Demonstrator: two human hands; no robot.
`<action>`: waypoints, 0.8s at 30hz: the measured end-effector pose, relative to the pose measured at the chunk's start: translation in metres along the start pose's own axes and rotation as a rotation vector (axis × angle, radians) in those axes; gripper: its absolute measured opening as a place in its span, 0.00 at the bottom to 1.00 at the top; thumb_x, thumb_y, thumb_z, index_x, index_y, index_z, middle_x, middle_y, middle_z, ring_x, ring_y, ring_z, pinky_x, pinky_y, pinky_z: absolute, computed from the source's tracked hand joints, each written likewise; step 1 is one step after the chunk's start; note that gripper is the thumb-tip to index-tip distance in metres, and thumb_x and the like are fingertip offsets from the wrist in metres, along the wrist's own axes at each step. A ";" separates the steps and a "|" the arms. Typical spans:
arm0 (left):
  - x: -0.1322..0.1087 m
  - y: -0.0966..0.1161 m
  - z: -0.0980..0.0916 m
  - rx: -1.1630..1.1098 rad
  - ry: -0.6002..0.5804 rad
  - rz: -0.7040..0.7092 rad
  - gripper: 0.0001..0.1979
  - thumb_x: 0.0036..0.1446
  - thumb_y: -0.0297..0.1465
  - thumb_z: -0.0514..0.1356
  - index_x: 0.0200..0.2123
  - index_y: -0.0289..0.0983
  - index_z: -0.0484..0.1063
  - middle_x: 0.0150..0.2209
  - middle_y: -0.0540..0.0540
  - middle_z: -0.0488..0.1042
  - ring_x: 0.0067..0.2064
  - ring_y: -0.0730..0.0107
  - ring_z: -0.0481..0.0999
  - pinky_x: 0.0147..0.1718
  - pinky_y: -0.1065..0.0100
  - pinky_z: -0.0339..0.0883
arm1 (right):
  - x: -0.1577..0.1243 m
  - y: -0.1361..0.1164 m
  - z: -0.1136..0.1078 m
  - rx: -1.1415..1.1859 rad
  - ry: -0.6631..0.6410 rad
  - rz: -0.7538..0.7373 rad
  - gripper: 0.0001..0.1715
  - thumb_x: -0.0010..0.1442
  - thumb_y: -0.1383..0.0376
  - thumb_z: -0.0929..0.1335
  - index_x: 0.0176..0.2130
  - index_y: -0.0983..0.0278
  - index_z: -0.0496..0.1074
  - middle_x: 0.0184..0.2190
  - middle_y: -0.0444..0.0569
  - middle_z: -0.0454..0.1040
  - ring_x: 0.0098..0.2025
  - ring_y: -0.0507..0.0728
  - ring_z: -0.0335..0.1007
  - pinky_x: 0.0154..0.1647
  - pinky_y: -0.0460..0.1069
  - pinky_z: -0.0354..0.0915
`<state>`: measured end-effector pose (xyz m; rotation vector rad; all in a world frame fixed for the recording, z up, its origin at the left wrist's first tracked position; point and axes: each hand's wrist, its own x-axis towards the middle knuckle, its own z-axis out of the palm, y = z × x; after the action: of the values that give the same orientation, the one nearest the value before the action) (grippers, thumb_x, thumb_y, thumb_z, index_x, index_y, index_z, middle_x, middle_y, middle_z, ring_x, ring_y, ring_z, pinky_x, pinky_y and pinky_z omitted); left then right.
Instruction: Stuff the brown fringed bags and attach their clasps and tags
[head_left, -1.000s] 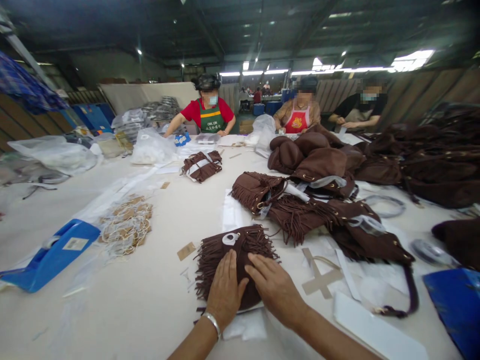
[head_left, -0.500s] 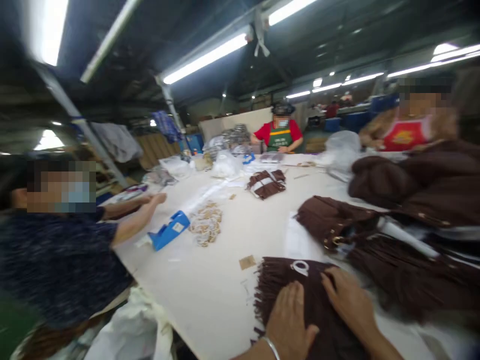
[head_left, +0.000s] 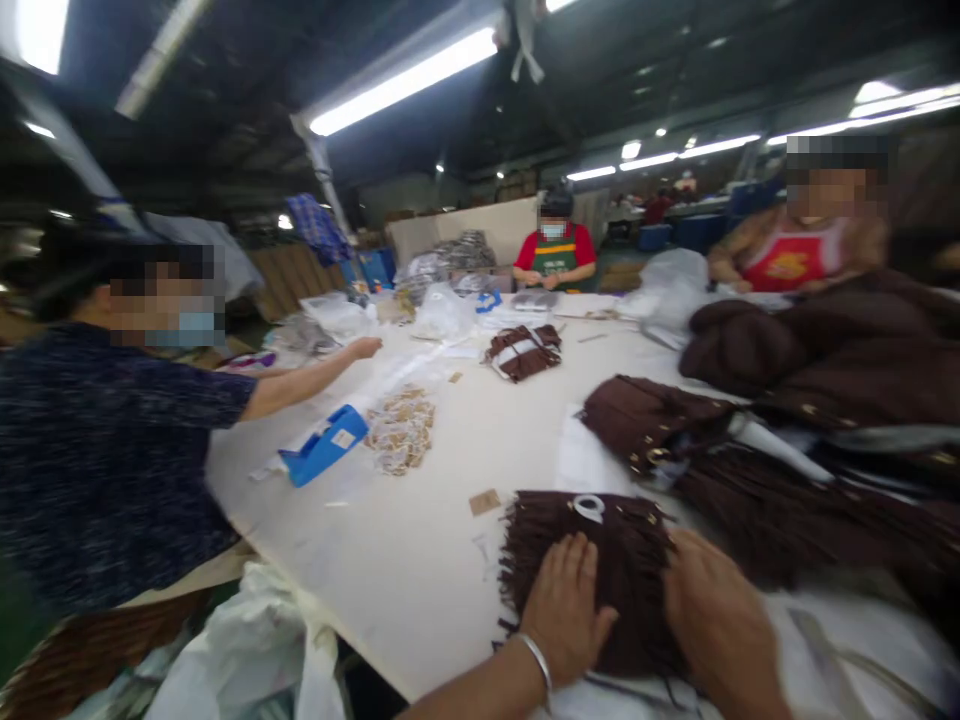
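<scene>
Here, left hand (head_left: 568, 612), right hand (head_left: 721, 622), palms flat on soft fringed brown bag (head_left: 626, 560).

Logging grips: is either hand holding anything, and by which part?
Nothing is gripped: the left hand and right hand lie flat, palms down, on the fringed front of the brown bag.

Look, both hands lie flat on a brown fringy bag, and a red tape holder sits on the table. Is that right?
Not quite. The head view shows the tape holder is blue, not red. The rest holds: the left hand and right hand lie flat on the brown fringy bag, and the holder sits on the table.
</scene>
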<state>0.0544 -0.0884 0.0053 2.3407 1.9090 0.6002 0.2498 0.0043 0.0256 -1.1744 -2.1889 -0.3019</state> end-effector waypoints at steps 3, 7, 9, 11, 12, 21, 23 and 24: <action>0.006 -0.002 0.006 0.046 0.000 0.020 0.32 0.65 0.35 0.50 0.66 0.27 0.45 0.68 0.33 0.49 0.69 0.51 0.48 0.64 0.48 0.54 | 0.005 -0.049 0.003 0.000 -0.166 -0.020 0.23 0.66 0.65 0.59 0.57 0.69 0.66 0.59 0.61 0.65 0.61 0.64 0.59 0.60 0.59 0.55; 0.013 -0.009 0.019 0.070 0.064 0.075 0.31 0.65 0.35 0.51 0.66 0.30 0.46 0.67 0.34 0.52 0.69 0.53 0.48 0.62 0.48 0.56 | -0.006 -0.050 0.027 -0.037 -0.324 0.087 0.28 0.66 0.59 0.60 0.64 0.60 0.59 0.65 0.56 0.58 0.64 0.67 0.55 0.60 0.64 0.54; 0.012 -0.011 0.020 0.076 0.072 0.101 0.31 0.65 0.37 0.51 0.66 0.31 0.47 0.67 0.34 0.53 0.68 0.53 0.50 0.62 0.48 0.58 | -0.014 -0.044 0.031 -0.042 -0.327 0.151 0.28 0.67 0.58 0.60 0.65 0.56 0.57 0.66 0.54 0.56 0.64 0.67 0.55 0.59 0.66 0.54; 0.012 -0.014 0.018 0.076 0.054 0.108 0.30 0.65 0.38 0.51 0.66 0.32 0.47 0.67 0.34 0.54 0.68 0.54 0.51 0.62 0.49 0.57 | -0.018 -0.044 0.033 -0.036 -0.303 0.227 0.29 0.68 0.58 0.58 0.66 0.58 0.55 0.66 0.56 0.56 0.64 0.68 0.54 0.59 0.67 0.54; 0.012 -0.016 0.016 0.075 0.039 0.106 0.30 0.65 0.38 0.51 0.66 0.32 0.47 0.67 0.34 0.53 0.68 0.54 0.51 0.62 0.49 0.57 | -0.019 -0.046 0.034 -0.032 -0.293 0.266 0.29 0.68 0.58 0.58 0.66 0.61 0.55 0.65 0.57 0.57 0.64 0.68 0.54 0.59 0.67 0.54; 0.016 -0.039 0.003 0.065 -0.043 0.203 0.32 0.65 0.39 0.51 0.67 0.34 0.47 0.68 0.38 0.51 0.69 0.57 0.49 0.63 0.52 0.56 | -0.025 -0.064 0.043 -0.050 -0.281 0.373 0.31 0.69 0.57 0.57 0.66 0.66 0.53 0.66 0.61 0.55 0.66 0.68 0.51 0.58 0.66 0.57; 0.016 -0.039 0.003 0.062 -0.051 0.192 0.31 0.65 0.39 0.51 0.67 0.34 0.47 0.68 0.38 0.50 0.69 0.56 0.49 0.63 0.52 0.55 | -0.028 -0.055 0.040 -0.023 -0.285 0.295 0.32 0.68 0.55 0.57 0.67 0.64 0.52 0.66 0.59 0.55 0.66 0.66 0.50 0.58 0.64 0.59; 0.016 -0.038 0.004 0.059 -0.052 0.182 0.31 0.65 0.39 0.51 0.67 0.34 0.47 0.68 0.38 0.49 0.69 0.55 0.49 0.63 0.51 0.54 | -0.029 -0.050 0.038 -0.003 -0.289 0.249 0.33 0.68 0.54 0.58 0.67 0.63 0.52 0.66 0.57 0.55 0.67 0.65 0.50 0.58 0.62 0.60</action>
<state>0.0226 -0.0637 -0.0050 2.5590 1.7285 0.4964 0.2053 -0.0261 -0.0173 -1.5554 -2.2472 -0.0308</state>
